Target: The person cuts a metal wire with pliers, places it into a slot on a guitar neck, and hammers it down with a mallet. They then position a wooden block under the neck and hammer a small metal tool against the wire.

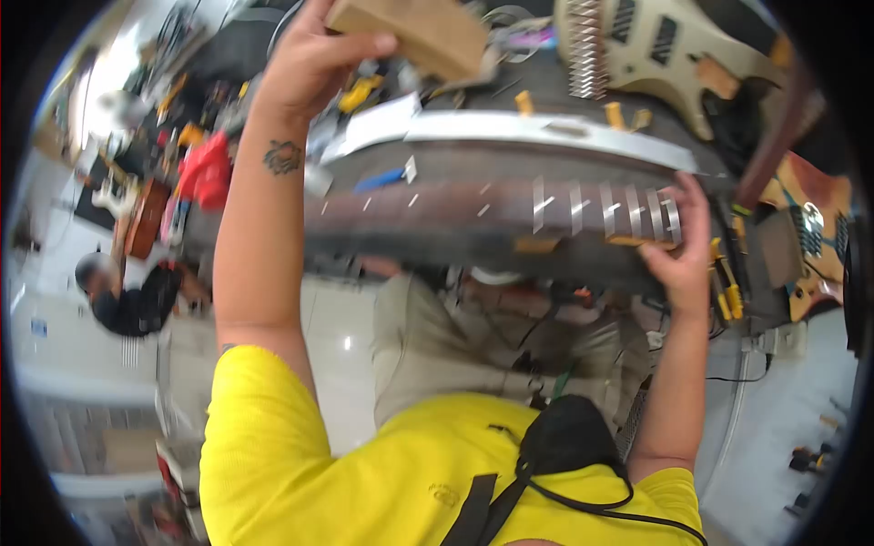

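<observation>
My left hand (319, 62) is raised at the top, its fingers and thumb closed on a light-brown wooden block (423, 35). Across the workbench lies a dark guitar neck (446, 205), somewhat blurred. Bright metal frets cross its right part, and short slanted glints show farther left. At the neck's right end, my right hand (683, 241) grips it, the thumb on the near edge and fingers reaching over the far edge. Beyond the neck are a long white strip (546, 130) and a blue-handled tool (382, 178).
A pale guitar body (674, 55) lies at the back right, beside a row of metal frets (585, 55). Yellow-handled tools (726, 280) lie right of my hand. A red object (205, 171) stands on the cluttered left side. Another person (137, 296) sits farther left.
</observation>
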Motion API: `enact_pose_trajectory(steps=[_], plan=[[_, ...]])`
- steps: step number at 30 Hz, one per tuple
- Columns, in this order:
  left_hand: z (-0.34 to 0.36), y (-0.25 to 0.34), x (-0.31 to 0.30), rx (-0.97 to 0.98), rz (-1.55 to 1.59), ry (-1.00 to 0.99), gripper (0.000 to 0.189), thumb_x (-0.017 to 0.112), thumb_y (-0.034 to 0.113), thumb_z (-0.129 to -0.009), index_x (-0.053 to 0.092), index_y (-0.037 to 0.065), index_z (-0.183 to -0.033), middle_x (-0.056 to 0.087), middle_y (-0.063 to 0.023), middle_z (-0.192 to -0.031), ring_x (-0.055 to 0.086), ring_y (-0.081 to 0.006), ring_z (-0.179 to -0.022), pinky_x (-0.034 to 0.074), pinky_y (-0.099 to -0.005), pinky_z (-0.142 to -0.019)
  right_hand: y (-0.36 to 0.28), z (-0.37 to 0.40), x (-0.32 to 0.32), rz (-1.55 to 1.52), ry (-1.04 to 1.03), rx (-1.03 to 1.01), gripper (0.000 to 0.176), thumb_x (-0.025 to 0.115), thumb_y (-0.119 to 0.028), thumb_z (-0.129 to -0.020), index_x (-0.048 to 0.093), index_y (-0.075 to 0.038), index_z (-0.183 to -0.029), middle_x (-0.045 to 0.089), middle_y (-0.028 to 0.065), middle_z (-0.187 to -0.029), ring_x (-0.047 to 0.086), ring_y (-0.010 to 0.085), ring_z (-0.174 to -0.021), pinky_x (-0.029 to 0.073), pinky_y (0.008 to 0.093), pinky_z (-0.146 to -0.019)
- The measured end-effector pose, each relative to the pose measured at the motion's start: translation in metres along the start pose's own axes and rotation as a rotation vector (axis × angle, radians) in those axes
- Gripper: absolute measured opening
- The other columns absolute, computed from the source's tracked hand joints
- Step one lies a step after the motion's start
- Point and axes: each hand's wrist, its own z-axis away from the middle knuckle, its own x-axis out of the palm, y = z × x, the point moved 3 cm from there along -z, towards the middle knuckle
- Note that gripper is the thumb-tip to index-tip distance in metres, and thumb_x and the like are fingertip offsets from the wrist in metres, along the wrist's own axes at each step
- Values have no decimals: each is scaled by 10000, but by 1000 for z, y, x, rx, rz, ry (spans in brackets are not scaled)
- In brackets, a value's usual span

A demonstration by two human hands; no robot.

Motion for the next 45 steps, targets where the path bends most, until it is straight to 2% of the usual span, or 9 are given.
enact_pose_trajectory(steps=[3, 4, 5, 10, 19, 23, 29, 32, 45], plan=[[122, 31, -18, 97, 116, 270, 539, 838, 147, -847, 623, 49, -1331, 728, -159, -1216, 729, -331, -1076, 593, -484, -885, 1, 3, -2, 77, -18, -16, 983, 847, -142, -786, 360, -56, -1636, 529, 146, -1484, 552, 243, -1353, 450, 378, -1144], [170, 35, -40, 20, 209, 374, 837, 852, 95, -835, 447, 89, -1568, 644, -129, -1410, 603, -330, -1341, 474, -497, -1145, 4, 4, -4, 73, -14, 19, 978, 852, -124, -787, 367, -51, -1633, 524, 150, -1498, 546, 247, -1363, 440, 380, -1156], [206, 43, -32, 140, 146, 365, 851, 829, 89, -869, 402, 95, -1605, 583, -136, -1492, 590, -381, -1371, 453, -589, -1168, 6, 5, -8, 74, -4, 47, 972, 857, -107, -787, 374, -47, -1629, 519, 154, -1512, 540, 251, -1373, 430, 383, -1169], [342, 10, -8, -231, 278, 713, 878, 785, -7, -896, 329, 85, -1641, 524, -148, -1555, 575, -343, -1407, 562, -522, -1112, 21, 1, -35, 24, -95, 144, 957, 896, -87, -797, 393, 4, -1606, 528, 155, -1556, 537, 238, -1413, 404, 359, -1198], [339, -47, -38, -195, 215, 989, 612, 594, -55, -1043, 364, 40, -1602, 542, -177, -1491, 633, -292, -1321, 592, -435, -1077, 22, 1, -36, 32, -86, 145, 1005, 956, -126, -774, 392, 34, -1590, 508, 165, -1574, 549, 241, -1397, 410, 351, -1194], [351, -68, -88, -602, -561, 987, 622, 699, 27, -990, 457, 12, -1562, 568, -137, -1427, 640, -229, -1201, 555, -348, -1004, 22, 2, -34, 26, -71, 133, 1029, 973, -150, -758, 394, 32, -1589, 509, 162, -1571, 552, 239, -1392, 416, 347, -1188], [338, -70, -60, -286, -364, 987, 1052, 872, 191, -838, 245, -51, -1647, 435, -256, -1568, 473, -334, -1379, 438, -421, -1135, 25, 1, -36, 23, -75, 148, 1089, 1004, -213, -714, 399, 28, -1587, 538, 150, -1537, 558, 232, -1384, 429, 347, -1178], [318, -69, -30, -435, -977, 979, 1466, 1018, 306, -615, 50, -43, -1658, 324, -303, -1618, 288, -469, -1472, 280, -552, -1226, 27, 2, -35, 11, -99, 119, 1043, 970, -163, -756, 390, 37, -1599, 503, 146, -1581, 527, 233, -1419, 386, 350, -1208], [300, -91, -45, -332, -1062, 1082, 1306, 1010, 312, -656, 172, -27, -1599, 376, -327, -1536, 336, -452, -1456, 318, -529, -1212, 25, 3, -33, 29, -25, 103, 1125, 1015, -237, -693, 393, 15, -1596, 526, 140, -1550, 539, 241, -1412, 421, 348, -1192]])
